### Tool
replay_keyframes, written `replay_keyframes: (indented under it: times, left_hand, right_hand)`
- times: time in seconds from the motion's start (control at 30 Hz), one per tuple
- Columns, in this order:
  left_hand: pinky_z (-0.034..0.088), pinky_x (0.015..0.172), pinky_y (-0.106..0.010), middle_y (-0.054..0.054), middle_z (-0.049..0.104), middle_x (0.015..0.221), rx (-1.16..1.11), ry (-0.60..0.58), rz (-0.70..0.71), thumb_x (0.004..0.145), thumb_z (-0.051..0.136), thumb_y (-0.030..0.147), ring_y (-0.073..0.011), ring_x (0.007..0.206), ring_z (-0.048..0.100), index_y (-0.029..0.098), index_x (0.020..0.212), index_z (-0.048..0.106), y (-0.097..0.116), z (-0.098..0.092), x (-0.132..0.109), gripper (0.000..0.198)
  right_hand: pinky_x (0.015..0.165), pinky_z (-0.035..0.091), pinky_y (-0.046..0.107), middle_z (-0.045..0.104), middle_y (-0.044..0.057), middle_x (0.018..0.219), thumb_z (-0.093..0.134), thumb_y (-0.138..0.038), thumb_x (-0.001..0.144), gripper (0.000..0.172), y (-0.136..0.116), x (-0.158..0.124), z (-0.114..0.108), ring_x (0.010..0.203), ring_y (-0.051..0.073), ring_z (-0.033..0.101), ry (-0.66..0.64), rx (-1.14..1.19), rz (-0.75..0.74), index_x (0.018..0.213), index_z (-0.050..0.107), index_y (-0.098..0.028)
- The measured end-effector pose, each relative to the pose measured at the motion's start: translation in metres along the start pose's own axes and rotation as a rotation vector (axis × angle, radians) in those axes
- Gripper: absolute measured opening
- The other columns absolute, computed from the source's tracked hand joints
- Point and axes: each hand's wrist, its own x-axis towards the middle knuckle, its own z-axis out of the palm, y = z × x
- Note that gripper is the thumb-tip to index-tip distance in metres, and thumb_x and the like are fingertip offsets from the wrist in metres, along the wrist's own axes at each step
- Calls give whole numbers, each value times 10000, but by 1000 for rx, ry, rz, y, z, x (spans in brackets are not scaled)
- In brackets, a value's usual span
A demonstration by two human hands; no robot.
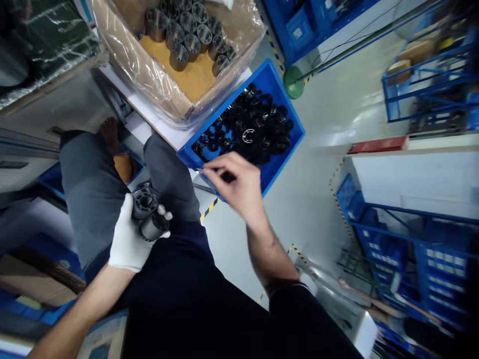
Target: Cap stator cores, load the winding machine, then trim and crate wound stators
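Note:
My left hand [129, 239], in a white glove, is closed around dark metal cylinders [154, 227] with hollow, notched ends. At least two of them show, held over my lap. My bare right hand [241, 184] is over the near edge of a blue bin [285, 167], thumb and forefinger pinched together. Whatever small thing may be between those fingertips is too blurred to make out. Black ring-like parts [267, 124] lie heaped in the bin. On top of the heap, one bright C-shaped ring [244, 136] stands out.
Beside the bin, a plastic-lined cardboard box [134, 70] holds several upright metal cylinders [178, 56]. A green round stand base [294, 82] is on the floor beyond the bin. Blue racks [422, 92] stand to the right. A wrapped green crate [56, 40] is at upper left.

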Motion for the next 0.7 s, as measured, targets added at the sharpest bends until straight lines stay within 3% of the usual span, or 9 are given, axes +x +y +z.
replay_keyframes:
  times: [0.1,0.2,0.27,0.37,0.47,0.63,0.7]
  left_hand:
    - [500,357,-267,-3,606,725,93,-195,94,1105,574,675,-230,625,669,230,1058,661,-4,-5,4,456]
    - [409,329,-226,26,556,681,168,-324,171,928,813,749,-201,562,591,229,1107,689,-5,-4,-2,564]
    - [432,376,-227,22,574,689,188,-358,271,855,899,747,-192,571,604,217,1103,697,-3,-2,-8,619]
    - [499,481,-253,22,593,708,207,-381,374,846,933,717,-182,598,623,212,1099,698,2,-4,-16,612]
    - [492,497,-265,13,619,697,246,-356,423,882,892,744,-194,606,637,211,1114,703,8,-15,-15,612]
    - [407,424,-241,-4,663,701,247,-288,408,928,840,766,-209,602,661,204,1158,704,14,-32,-5,623]
    - [440,440,-248,-6,682,709,249,-276,425,930,840,763,-220,620,696,200,1167,698,14,-33,-3,627]
  right_hand:
    - [918,665,431,797,57,1109,800,-218,1049,65,58,39,-10,810,202,730,-68,-237,146,1103,836,-230]
    - [1025,638,483,793,126,1197,790,-189,1019,166,99,76,11,948,267,747,-134,-305,212,1180,827,-187]
    - [1083,608,520,780,175,1260,824,-201,986,190,113,94,29,1089,330,736,-159,-350,249,1172,818,-159]
    - [1102,591,546,768,187,1309,855,-211,947,151,120,104,40,1172,372,720,-170,-379,273,1082,801,-170]
    - [1061,606,526,791,137,1252,885,-253,919,150,123,100,28,1111,344,733,-133,-364,276,1005,770,-209]
    - [844,622,433,828,89,1067,1013,-325,799,393,125,78,-7,797,235,707,-33,-245,292,811,630,-236]
    - [784,609,401,821,73,986,1027,-336,781,501,113,65,-14,821,246,736,8,-169,277,756,533,-258]
